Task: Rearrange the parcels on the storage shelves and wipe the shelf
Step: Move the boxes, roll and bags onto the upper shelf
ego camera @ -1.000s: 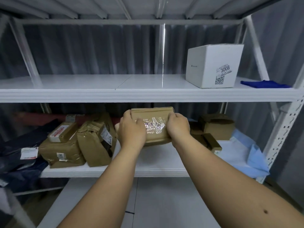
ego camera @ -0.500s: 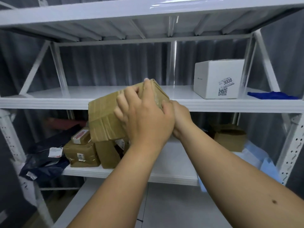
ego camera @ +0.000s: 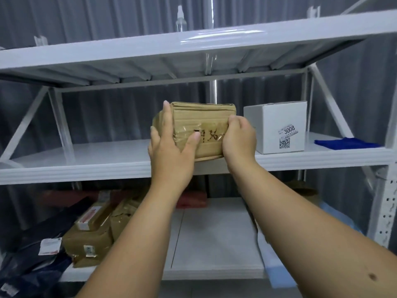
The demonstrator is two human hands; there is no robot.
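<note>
Here, in the head view, both hands hold a brown, tape-wrapped cardboard parcel [ego camera: 198,130] at the front edge of the white metal middle shelf [ego camera: 86,166]. The left hand [ego camera: 169,155] grips its left end, fingers up the side and thumb across the taped front; the right hand [ego camera: 239,140] curls round its right end. Whether the parcel's base already rests on the shelf or hangs just above it, I cannot tell.

Judging by how things lie, the rearranging is partly done: a white cardboard box with a printed label [ego camera: 277,127] already stands on the same shelf just right of the parcel, while several brown taped parcels [ego camera: 92,237] and dark plastic mailer bags [ego camera: 30,267] wait on the lower shelf. A folded blue cloth [ego camera: 345,143] lies at the shelf's right end, so the wiping probably remains.

The parcel's cardboard looks soft and creased, its tape glossy over dark handwriting. The shelf surface is smooth and shiny. A clear spray bottle [ego camera: 180,20] stands on the top shelf.
</note>
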